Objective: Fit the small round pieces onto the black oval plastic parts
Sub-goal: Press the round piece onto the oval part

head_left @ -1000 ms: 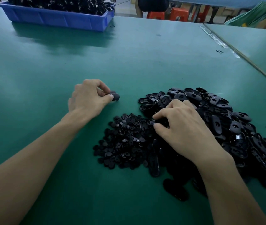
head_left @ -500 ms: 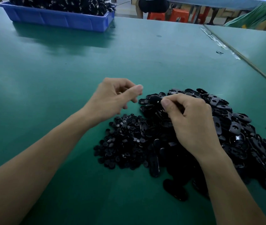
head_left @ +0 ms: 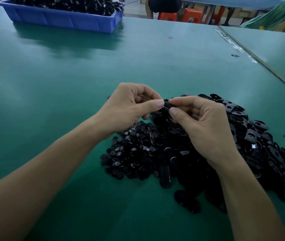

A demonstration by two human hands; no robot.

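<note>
Black, glossy oval part (head_left: 166, 106), held just above the heaps on the green table (head_left: 51, 87). I see the left hand (head_left: 129, 108) pinching one end, thumb extended. The right hand (head_left: 202, 126) pinches the other end, fingers curled. The small round pieces (head_left: 129, 153) lie heaped beside the oval parts pile (head_left: 260, 145).

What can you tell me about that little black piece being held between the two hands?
The black piece is small, glossy and plastic-looking. The left hand pinches one end and the right hand the other, holding it over the far edge of the pile of black parts. Fingers hide most of it, so its exact shape is unclear.
</note>
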